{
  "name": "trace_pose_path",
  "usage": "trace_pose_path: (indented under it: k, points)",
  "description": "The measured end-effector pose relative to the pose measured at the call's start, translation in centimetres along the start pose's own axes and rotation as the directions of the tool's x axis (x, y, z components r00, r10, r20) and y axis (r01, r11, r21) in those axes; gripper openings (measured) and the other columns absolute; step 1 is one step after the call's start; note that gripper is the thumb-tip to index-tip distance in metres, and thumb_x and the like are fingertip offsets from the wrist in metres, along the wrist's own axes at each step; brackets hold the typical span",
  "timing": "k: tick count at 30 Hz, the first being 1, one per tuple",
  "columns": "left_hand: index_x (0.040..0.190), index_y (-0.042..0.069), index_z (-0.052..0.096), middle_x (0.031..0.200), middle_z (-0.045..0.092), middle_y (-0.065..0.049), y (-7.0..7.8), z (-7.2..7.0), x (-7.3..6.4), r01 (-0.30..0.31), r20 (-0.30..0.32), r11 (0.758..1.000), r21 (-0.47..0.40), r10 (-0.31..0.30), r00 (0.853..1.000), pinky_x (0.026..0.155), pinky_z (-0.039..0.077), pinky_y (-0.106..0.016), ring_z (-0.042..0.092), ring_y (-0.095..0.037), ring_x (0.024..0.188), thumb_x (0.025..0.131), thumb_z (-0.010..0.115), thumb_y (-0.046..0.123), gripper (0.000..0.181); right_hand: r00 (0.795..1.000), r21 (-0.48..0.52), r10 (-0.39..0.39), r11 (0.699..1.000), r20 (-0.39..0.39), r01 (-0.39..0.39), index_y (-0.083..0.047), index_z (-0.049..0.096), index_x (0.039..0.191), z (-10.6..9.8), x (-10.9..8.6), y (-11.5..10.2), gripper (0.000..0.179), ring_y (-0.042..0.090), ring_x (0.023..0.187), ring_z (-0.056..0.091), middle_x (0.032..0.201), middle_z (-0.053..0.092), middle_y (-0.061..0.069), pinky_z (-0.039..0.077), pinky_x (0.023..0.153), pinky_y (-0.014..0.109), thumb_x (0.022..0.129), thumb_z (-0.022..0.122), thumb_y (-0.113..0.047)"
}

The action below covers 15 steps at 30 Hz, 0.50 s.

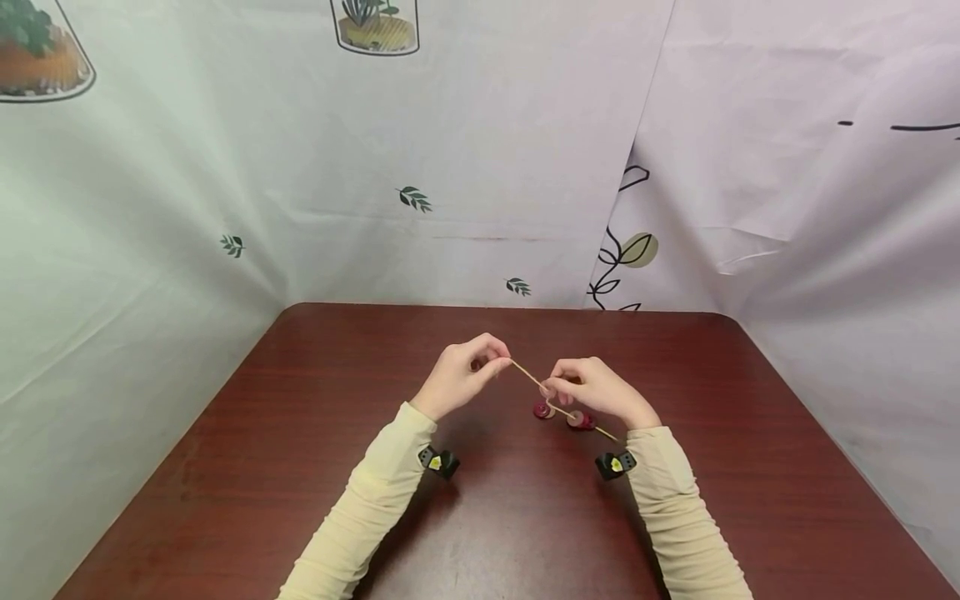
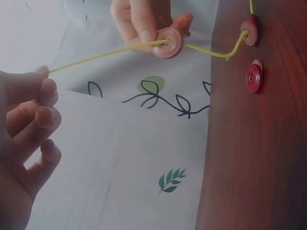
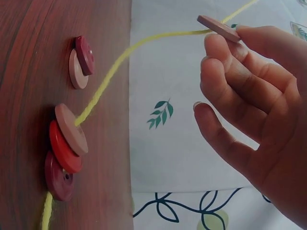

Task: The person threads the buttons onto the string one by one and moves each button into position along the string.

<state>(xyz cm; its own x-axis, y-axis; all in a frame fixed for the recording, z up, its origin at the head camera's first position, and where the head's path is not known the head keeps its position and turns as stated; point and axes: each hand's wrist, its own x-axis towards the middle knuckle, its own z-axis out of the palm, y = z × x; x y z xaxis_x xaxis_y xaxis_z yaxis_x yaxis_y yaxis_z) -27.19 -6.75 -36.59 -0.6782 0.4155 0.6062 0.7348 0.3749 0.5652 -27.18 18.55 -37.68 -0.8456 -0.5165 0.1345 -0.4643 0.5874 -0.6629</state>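
Observation:
My left hand [image 1: 467, 373] pinches one end of a yellow string [image 2: 103, 56] and holds it taut above the table. Between the thumb and fingers of my right hand [image 1: 596, 390] is a pink button [image 2: 169, 43], with the string running through it. Farther along, the string passes through a stack on the table: a pink button [image 3: 71, 128], a red button [image 3: 66, 149] and a dark red button [image 3: 57, 177]. Beside that stack lie two loose buttons, a dark red one [image 3: 85, 55] partly over a pink one [image 3: 76, 72].
The brown table [image 1: 337, 467] has rounded far corners. Behind it and at both sides hangs a white cloth [image 1: 465, 150] printed with leaves and plants. Each wrist wears a small black camera, one on the left wrist [image 1: 439, 462] and one on the right wrist [image 1: 615, 464].

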Motion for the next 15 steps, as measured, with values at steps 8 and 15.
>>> trace_pose_path:
  k: [8,15]
  points:
    - [0.094,0.010,0.062,0.067,0.060,0.000,-0.08,-0.18,0.03,-0.023,-0.005,0.999,-0.025,0.023,1.000,0.054,0.046,-0.029,0.049,-0.005,0.057,0.089,0.069,0.010,0.009,0.997,0.019,0.045,0.999,0.070,-0.047,-0.011,0.066,0.085,0.24,0.07,0.57,0.013,0.032,0.056,0.062,0.064,0.062,0.006,0.048,0.056,0.024,0.094,0.061,-0.019]
    - [0.095,0.009,0.061,0.067,0.058,0.000,-0.21,-0.34,0.08,-0.024,-0.007,0.998,-0.050,0.024,1.000,0.053,0.045,-0.031,0.050,-0.006,0.057,0.090,0.068,0.010,0.009,0.994,-0.006,0.047,0.999,0.102,-0.047,-0.008,0.065,0.083,0.29,0.12,1.06,0.015,0.028,0.056,0.061,0.062,0.061,0.006,0.045,0.053,0.023,0.094,0.061,-0.018]
